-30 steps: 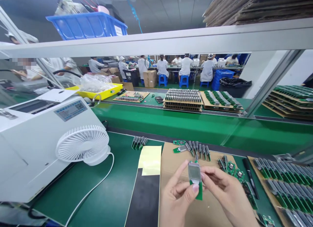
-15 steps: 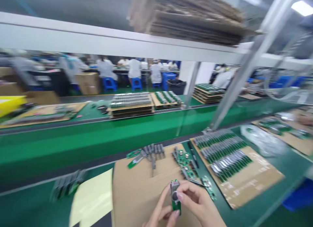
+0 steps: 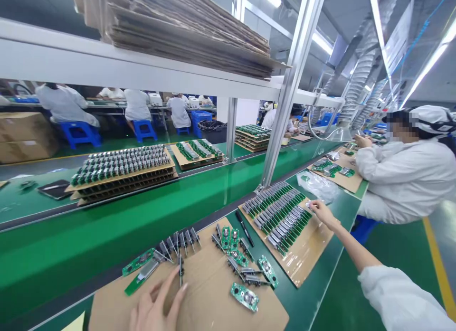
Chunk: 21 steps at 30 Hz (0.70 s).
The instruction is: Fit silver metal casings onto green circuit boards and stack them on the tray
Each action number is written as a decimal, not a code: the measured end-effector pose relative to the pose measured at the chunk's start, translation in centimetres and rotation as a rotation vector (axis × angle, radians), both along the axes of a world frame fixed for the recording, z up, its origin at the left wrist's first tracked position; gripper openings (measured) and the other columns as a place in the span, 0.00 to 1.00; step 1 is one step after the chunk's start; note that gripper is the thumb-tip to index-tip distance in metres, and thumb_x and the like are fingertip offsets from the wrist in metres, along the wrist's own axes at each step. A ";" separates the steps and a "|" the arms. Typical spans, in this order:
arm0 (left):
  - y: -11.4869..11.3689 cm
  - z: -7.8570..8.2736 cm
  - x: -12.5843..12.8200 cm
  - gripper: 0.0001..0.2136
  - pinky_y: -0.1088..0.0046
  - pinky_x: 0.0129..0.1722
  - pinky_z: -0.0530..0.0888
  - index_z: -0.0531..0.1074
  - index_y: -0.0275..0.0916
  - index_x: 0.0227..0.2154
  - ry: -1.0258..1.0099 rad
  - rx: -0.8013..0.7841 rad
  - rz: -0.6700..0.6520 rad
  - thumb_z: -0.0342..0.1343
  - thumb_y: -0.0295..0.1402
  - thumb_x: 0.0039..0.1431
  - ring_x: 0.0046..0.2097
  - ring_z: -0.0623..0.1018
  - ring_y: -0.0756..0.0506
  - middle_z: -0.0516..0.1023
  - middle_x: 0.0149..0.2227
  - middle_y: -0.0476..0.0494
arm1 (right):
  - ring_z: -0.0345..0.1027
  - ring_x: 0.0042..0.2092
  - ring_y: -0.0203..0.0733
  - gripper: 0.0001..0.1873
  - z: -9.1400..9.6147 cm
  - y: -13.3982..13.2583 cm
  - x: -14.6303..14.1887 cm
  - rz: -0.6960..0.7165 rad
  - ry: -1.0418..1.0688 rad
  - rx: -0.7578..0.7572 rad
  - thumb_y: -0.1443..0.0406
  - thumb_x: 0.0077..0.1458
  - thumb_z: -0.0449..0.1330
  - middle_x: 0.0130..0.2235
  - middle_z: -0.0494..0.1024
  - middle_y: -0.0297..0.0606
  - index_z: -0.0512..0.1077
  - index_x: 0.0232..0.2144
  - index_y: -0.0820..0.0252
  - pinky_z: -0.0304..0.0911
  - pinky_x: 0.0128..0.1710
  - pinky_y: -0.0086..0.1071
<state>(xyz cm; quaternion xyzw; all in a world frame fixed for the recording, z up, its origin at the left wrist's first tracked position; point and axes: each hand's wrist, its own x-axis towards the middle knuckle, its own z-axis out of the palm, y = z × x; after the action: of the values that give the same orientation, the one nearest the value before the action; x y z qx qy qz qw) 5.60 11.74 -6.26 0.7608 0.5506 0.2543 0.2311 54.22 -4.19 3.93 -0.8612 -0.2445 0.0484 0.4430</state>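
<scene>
My left hand (image 3: 158,302) is low over the near cardboard sheet (image 3: 210,305), thumb and index finger apart. Its index fingertip is at a small circuit board (image 3: 181,270) standing on edge, seemingly touching it. Behind that stand several more boards with grey modules (image 3: 178,241), and a flat green board (image 3: 142,275) lies to the left. Stretched far to the right, my right hand (image 3: 322,214) has its fingertips pinched beside the rows of boards (image 3: 280,212) on a second cardboard sheet (image 3: 309,255). Something small and whitish shows at those fingertips; its kind is unclear.
Loose green boards (image 3: 244,297) lie on the near sheet's right side. A black pen (image 3: 245,229) lies between the sheets. A plastic bag (image 3: 318,186) is beyond my right hand. A co-worker in white (image 3: 409,165) sits at right. A metal post (image 3: 285,93) rises behind the sheets.
My hands have separated from the circuit board they held together. The right has reached out to the rows at right; the left has moved to the standing board. The view has swung right.
</scene>
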 end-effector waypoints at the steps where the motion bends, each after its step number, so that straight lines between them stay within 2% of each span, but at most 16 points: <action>1: 0.0 0.1 0.5 0.27 0.52 0.45 0.71 0.73 0.40 0.53 0.007 0.002 -0.010 0.41 0.49 0.60 0.47 0.74 0.30 0.75 0.45 0.30 | 0.72 0.47 0.45 0.15 -0.5 0.2 0.3 0.015 0.015 -0.017 0.61 0.62 0.59 0.51 0.74 0.42 0.70 0.50 0.61 0.70 0.45 0.44; 4: 0.1 0.5 1.6 0.29 0.53 0.45 0.70 0.70 0.35 0.55 0.008 0.046 0.003 0.42 0.49 0.60 0.45 0.74 0.30 0.75 0.45 0.28 | 0.72 0.47 0.46 0.15 -1.8 0.8 1.0 0.046 0.056 -0.042 0.61 0.62 0.59 0.50 0.74 0.41 0.70 0.49 0.61 0.70 0.45 0.44; 7: 0.2 0.9 2.4 0.26 0.52 0.46 0.69 0.70 0.32 0.50 -0.062 0.077 0.033 0.42 0.47 0.60 0.47 0.73 0.29 0.76 0.46 0.27 | 0.72 0.47 0.45 0.15 -2.5 1.1 1.4 0.032 0.084 -0.043 0.61 0.63 0.58 0.51 0.74 0.42 0.70 0.49 0.60 0.70 0.46 0.44; 11: 0.5 1.2 3.1 0.16 0.51 0.48 0.67 0.68 0.39 0.38 -0.304 -0.016 0.099 0.48 0.46 0.54 0.48 0.73 0.28 0.77 0.42 0.29 | 0.71 0.48 0.45 0.14 -2.7 1.2 1.7 -0.012 0.113 -0.052 0.61 0.63 0.58 0.52 0.73 0.42 0.71 0.49 0.59 0.70 0.46 0.43; 14: 0.8 1.1 3.2 0.13 0.53 0.45 0.69 0.66 0.42 0.34 -0.418 -0.111 0.169 0.50 0.45 0.51 0.44 0.75 0.30 0.78 0.39 0.33 | 0.72 0.48 0.46 0.15 -2.7 1.2 1.8 -0.045 0.128 -0.064 0.61 0.63 0.58 0.51 0.73 0.42 0.70 0.50 0.61 0.70 0.46 0.44; 18: 1.2 0.6 2.4 0.18 0.57 0.41 0.72 0.67 0.42 0.39 -0.555 -0.247 0.226 0.53 0.45 0.47 0.39 0.79 0.33 0.80 0.36 0.37 | 0.72 0.47 0.45 0.16 -2.5 1.3 1.5 -0.083 0.130 -0.060 0.61 0.62 0.58 0.51 0.74 0.42 0.70 0.50 0.61 0.70 0.45 0.44; 21: 0.8 0.7 1.4 0.24 0.63 0.41 0.74 0.69 0.38 0.45 -0.784 -0.430 0.222 0.58 0.45 0.45 0.44 0.80 0.36 0.81 0.39 0.36 | 0.72 0.46 0.44 0.14 -2.0 1.5 0.7 -0.103 0.110 -0.036 0.61 0.63 0.58 0.51 0.74 0.42 0.70 0.49 0.60 0.70 0.45 0.43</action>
<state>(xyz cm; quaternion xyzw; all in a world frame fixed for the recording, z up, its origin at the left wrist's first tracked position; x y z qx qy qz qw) 6.99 12.54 -5.53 0.4782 0.5400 0.4261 0.5461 54.95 -2.67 1.93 -0.8766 -0.1741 0.0769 0.4420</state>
